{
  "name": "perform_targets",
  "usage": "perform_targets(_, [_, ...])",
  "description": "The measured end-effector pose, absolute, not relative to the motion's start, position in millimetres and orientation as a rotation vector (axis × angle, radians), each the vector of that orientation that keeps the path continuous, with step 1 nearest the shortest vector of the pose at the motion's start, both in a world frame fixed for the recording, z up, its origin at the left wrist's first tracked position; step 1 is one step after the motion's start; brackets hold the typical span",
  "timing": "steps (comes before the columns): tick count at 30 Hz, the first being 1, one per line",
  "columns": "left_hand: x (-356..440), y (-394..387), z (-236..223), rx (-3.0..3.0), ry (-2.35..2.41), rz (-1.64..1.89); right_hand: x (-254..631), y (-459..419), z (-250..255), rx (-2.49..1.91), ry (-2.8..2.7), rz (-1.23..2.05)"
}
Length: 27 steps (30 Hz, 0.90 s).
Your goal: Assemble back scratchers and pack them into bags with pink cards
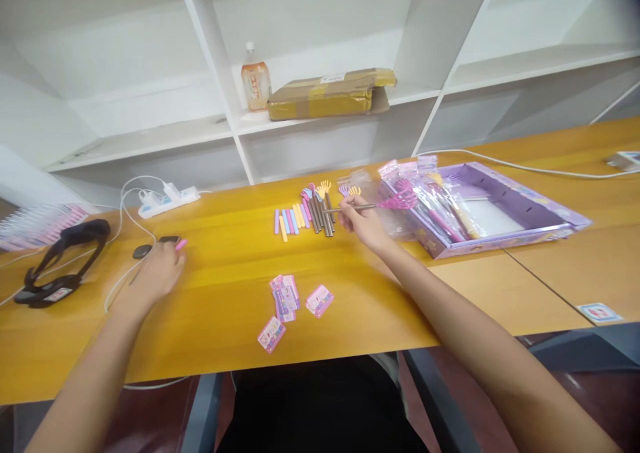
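My right hand (364,222) is closed on the metal shaft of a pink claw-headed scratcher (395,202), held level beside the purple tray (525,199). Just left of it lies a row of pastel and brown sticks (303,217) with small hand-shaped heads. My left hand (157,271) rests on the wooden table (225,286) at the left, fingers curled on a small pink-tipped piece (181,244). Several pink cards (287,299) lie on the table near the front edge between my arms.
A black headset (60,259) and a white power strip (167,199) with cables sit at the left. The purple tray holds wrapped scratchers (440,203). On the white shelves behind stand a bottle (255,79) and a taped cardboard parcel (330,94). A card (600,313) lies at the right.
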<state>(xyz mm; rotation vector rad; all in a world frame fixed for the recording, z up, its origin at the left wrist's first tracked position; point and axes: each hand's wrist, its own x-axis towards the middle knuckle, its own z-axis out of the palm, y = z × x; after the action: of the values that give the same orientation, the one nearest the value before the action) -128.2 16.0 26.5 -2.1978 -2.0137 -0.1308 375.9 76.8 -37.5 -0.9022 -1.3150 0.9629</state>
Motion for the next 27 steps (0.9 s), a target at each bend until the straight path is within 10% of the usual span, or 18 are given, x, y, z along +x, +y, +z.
perform_targets(9, [61.0, 38.8, -5.2, -2.834, -1.586, -0.829, 339.1, 68.3, -18.6, -0.723, -1.084, 1.314])
perform_targets(27, [65.4, 9.1, -18.9, -2.929, -1.460, -0.786, 324.9, 44.8, -50.6, -0.614, -1.183, 1.315])
